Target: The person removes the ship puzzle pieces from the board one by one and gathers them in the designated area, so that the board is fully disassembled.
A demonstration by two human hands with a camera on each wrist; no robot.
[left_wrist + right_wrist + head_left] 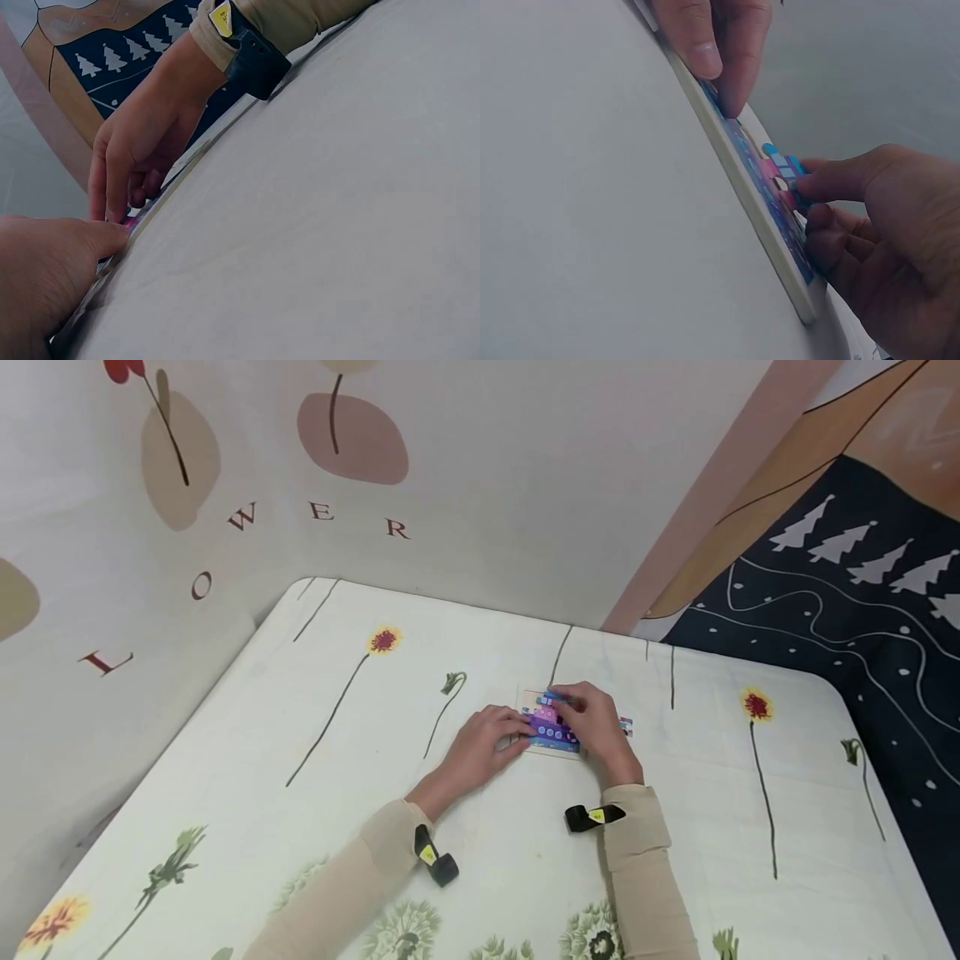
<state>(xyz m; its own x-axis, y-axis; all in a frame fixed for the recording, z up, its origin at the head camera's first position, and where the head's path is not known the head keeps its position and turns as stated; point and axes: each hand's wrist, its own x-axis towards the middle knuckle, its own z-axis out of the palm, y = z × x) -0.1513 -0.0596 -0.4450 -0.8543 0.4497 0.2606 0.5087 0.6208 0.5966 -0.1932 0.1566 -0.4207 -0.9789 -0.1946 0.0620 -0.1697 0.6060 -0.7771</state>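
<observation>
A small wooden jigsaw board (551,754) with a purple, pink and blue picture lies on the table. My left hand (483,742) rests at its left side; in the right wrist view a fingertip (735,101) touches the picture, while the thumb (705,60) is at the board's edge. Above the board's upper part, my right hand (600,727) pinches a blue puzzle piece (786,166) between thumb and finger. The piece is tilted over the picture. My right hand hides part of the board in the head view. The left wrist view barely shows the board.
Another colourful piece or pieces (627,725) lie just right of my right hand, partly hidden. The table (360,760) has a white flower-print cover. A pale wall cloth (487,527) hangs behind, with a dark tree-print cloth (862,602) at the right.
</observation>
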